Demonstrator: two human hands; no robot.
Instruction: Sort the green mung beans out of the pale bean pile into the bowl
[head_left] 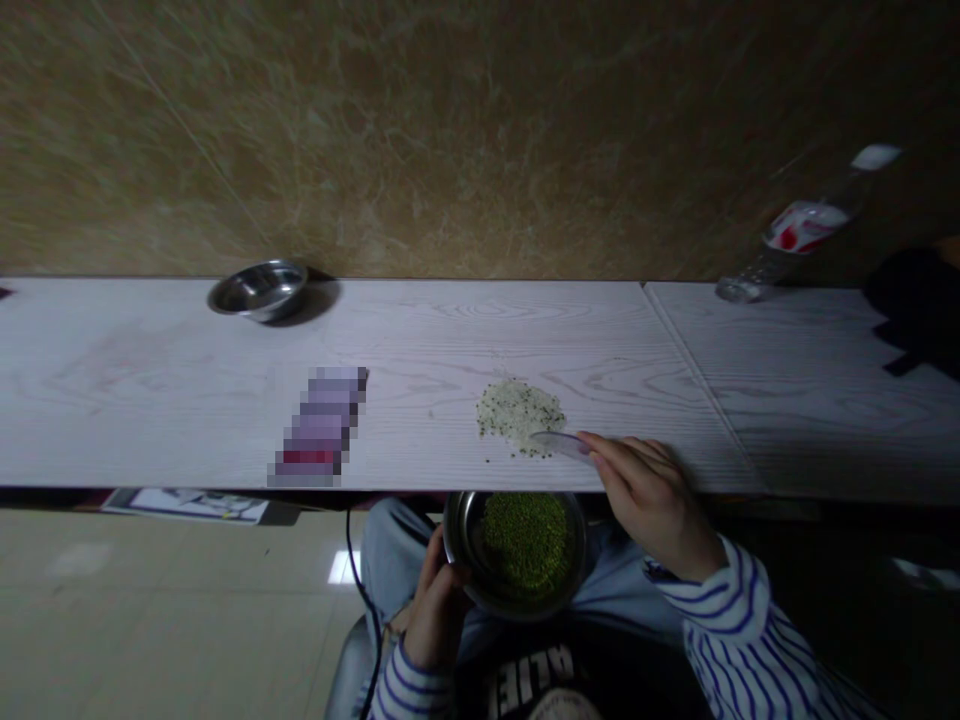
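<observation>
My left hand point(437, 600) grips the rim of a steel bowl point(459, 530) full of green beans point(525, 540), held on my lap just below the table's front edge. My right hand point(651, 492) rests on the white wooden table point(150, 380), fingers closed on a thin clear plastic card point(559, 442). The card's tip touches a small pile of mixed pale grains and green beans point(520, 412) on the table, with a few loose beans scattered around it.
An empty steel bowl point(259, 290) stands at the table's back left by the brown wall. A blurred-out flat object point(321, 428) lies left of the pile. A plastic bottle point(802, 228) leans at the back right, beside a dark object point(919, 310). A cable point(358, 575) hangs below the table.
</observation>
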